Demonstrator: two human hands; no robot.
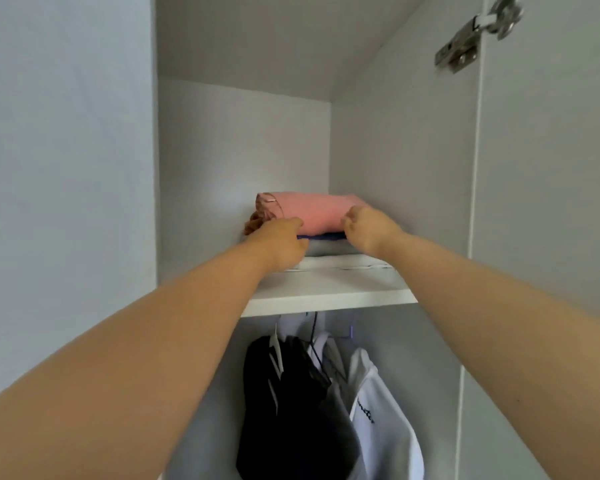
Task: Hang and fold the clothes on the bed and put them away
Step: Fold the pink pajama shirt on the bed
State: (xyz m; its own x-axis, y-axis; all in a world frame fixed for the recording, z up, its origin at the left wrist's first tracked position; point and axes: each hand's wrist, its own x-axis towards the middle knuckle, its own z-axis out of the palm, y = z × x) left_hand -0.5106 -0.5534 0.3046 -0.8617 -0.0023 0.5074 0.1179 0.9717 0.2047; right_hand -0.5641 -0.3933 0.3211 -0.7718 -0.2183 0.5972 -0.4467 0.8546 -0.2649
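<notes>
Reaching up into the wardrobe (243, 133), both arms are stretched toward a stack of folded clothes on the upper shelf (329, 299). The pink garment (319, 213) lies on top, with a blue garment (326, 236), a grey garment (329, 247) and a white garment (343, 263) beneath it. The stack sits toward the back of the shelf, slightly right of centre.

The left hand (284, 244) is set against the front left of the stack at the level of the pink and blue layers. Its fingers are hidden behind the back of the hand, so it cannot be told whether anything is gripped. The right hand (368, 230) is placed at the front right corner, its fingers curled in on the edge of the pink garment, which appears to be pinched there.

The two hands are probably kept at opposite corners so that the fold is held flat and square as it is set down, and so that the layers below are not dragged out of line. The stack is likely kept back from the shelf's edge so that it cannot slide off.

Below the shelf, a black garment (284, 410) and a white shirt (381, 427) are hung on hangers, close together. From this it is judged that the hanging part is largely done and that the folded items are being put away.
</notes>
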